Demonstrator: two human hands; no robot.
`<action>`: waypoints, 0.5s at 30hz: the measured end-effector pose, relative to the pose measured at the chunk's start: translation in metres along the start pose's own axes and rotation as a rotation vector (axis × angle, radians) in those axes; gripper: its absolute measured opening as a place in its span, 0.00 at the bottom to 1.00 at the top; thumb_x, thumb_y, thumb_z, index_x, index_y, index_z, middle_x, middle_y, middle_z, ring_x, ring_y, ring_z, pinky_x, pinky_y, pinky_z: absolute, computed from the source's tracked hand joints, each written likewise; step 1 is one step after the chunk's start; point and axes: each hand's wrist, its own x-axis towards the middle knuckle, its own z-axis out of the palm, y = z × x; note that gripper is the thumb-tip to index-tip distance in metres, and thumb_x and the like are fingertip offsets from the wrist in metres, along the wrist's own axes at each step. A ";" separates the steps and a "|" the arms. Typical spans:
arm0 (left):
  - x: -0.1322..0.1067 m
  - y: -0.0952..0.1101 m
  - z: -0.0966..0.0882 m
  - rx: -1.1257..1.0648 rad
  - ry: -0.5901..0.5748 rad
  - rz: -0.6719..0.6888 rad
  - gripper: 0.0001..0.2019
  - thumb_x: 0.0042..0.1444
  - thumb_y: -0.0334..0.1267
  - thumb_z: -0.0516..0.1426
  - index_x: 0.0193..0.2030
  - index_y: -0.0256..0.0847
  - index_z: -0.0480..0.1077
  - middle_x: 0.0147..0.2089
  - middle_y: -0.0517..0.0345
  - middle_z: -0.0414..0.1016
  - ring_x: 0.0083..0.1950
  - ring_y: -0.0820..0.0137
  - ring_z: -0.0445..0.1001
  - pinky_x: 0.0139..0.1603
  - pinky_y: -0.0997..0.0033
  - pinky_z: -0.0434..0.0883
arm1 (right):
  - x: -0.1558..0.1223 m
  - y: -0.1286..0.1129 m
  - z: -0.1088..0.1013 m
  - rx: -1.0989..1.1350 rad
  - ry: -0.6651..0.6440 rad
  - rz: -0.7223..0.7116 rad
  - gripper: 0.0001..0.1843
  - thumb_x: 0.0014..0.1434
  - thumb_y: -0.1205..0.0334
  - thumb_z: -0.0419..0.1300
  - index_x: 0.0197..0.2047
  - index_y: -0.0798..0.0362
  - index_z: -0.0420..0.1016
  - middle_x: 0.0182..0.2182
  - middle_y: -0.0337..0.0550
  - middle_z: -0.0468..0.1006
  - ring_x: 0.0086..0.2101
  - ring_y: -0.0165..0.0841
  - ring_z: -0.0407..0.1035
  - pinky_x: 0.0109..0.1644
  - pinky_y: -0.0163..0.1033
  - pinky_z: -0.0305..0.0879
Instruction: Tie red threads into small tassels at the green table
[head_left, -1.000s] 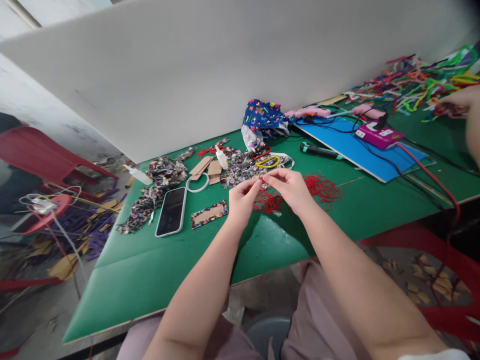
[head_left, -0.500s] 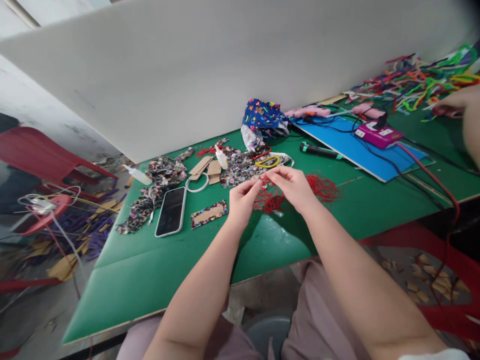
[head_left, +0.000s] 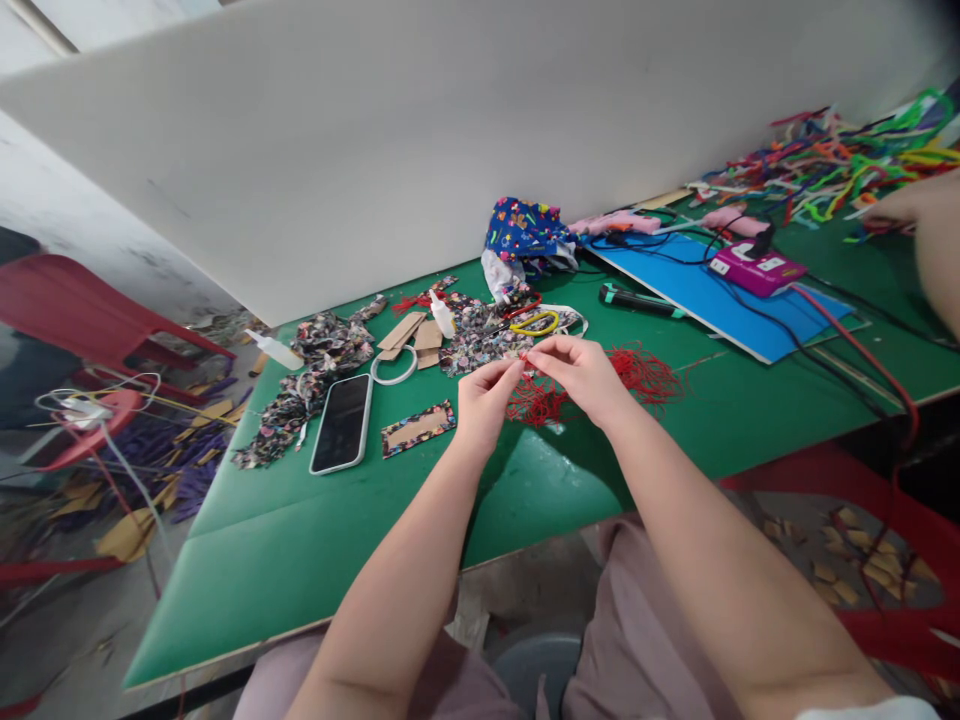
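My left hand (head_left: 486, 400) and my right hand (head_left: 583, 375) meet fingertip to fingertip over a tangle of red cords (head_left: 637, 375) on the green table (head_left: 300, 540). Both hands pinch a thin red cord between thumb and forefinger. More red cord lies heaped under and to the right of my right hand. A small card wrapped in flowered cloth (head_left: 418, 428) rests just left of my left hand.
A phone (head_left: 343, 422) lies face up at the left, beside flowered cloth scraps (head_left: 315, 370), cardboard pieces (head_left: 412, 335) and a glue bottle (head_left: 442, 315). Further back are scissors (head_left: 534, 322), a blue board (head_left: 720, 295), a pink power strip (head_left: 759, 270) and coloured strips (head_left: 832, 160). Another person's hand (head_left: 919, 210) works at the far right.
My fingertips have shifted slightly on the red cord while both hands stay in place. The other person's hand at the far right has moved a little.
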 end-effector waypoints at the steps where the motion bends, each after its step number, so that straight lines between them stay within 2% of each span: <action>1: 0.000 0.000 0.000 0.002 -0.002 0.001 0.13 0.44 0.46 0.61 0.30 0.38 0.76 0.24 0.60 0.73 0.27 0.75 0.68 0.29 0.75 0.65 | 0.000 0.000 0.000 -0.010 -0.003 -0.008 0.10 0.51 0.54 0.61 0.32 0.53 0.75 0.31 0.40 0.77 0.33 0.31 0.70 0.40 0.37 0.65; 8: 0.000 0.001 0.000 0.032 0.024 -0.001 0.13 0.44 0.46 0.61 0.29 0.37 0.76 0.22 0.60 0.72 0.27 0.74 0.68 0.29 0.74 0.65 | -0.001 0.000 -0.002 -0.150 0.008 -0.062 0.10 0.53 0.55 0.58 0.31 0.53 0.73 0.29 0.40 0.77 0.30 0.30 0.69 0.34 0.36 0.65; 15: 0.000 0.000 -0.001 0.036 0.024 0.011 0.11 0.45 0.44 0.61 0.29 0.37 0.76 0.23 0.59 0.73 0.28 0.73 0.69 0.30 0.74 0.66 | -0.002 -0.006 -0.004 -0.250 0.006 -0.092 0.08 0.53 0.58 0.58 0.31 0.53 0.74 0.30 0.41 0.78 0.31 0.32 0.70 0.36 0.37 0.66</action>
